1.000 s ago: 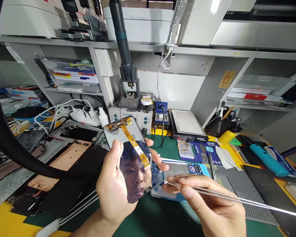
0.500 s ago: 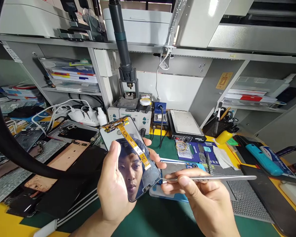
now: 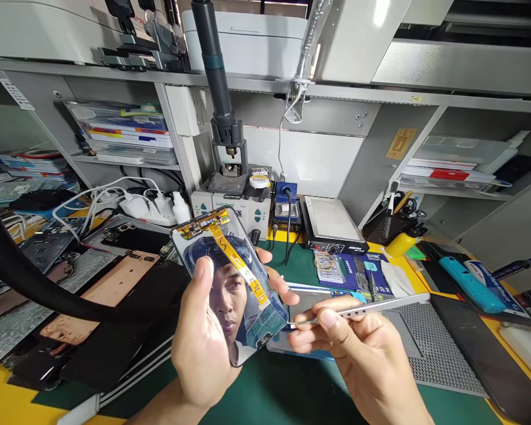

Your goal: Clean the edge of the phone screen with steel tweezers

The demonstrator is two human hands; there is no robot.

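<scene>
My left hand (image 3: 203, 336) is closed round a phone screen (image 3: 190, 254), thumb on one long edge and fingertips on the other. Its glossy back faces me, tilted, with a reflection on it. An orange-and-white flex strip (image 3: 235, 260) with handwriting runs down the panel, and a gold flex part crosses its top end. Between thumb and fingers of my right hand (image 3: 363, 348) are metal tweezers (image 3: 389, 304), their tip at the screen's lower right edge; whether it touches, I cannot tell. Behind my right hand lies a blue-edged phone frame (image 3: 310, 299), partly hidden.
A grey perforated mat (image 3: 446, 348) lies to the right. Loose phone parts and a pink-gold back panel (image 3: 101, 292) crowd the left. Behind stand a rework station (image 3: 203, 203), a flat heating plate (image 3: 334, 221) and a yellow bottle (image 3: 400, 243). A black ring (image 3: 9, 265) curves across the left foreground.
The outer end of the tweezers has swung up and slightly left, so they slope now. The screen has turned and shifted slightly left in my left hand, changing the reflection.
</scene>
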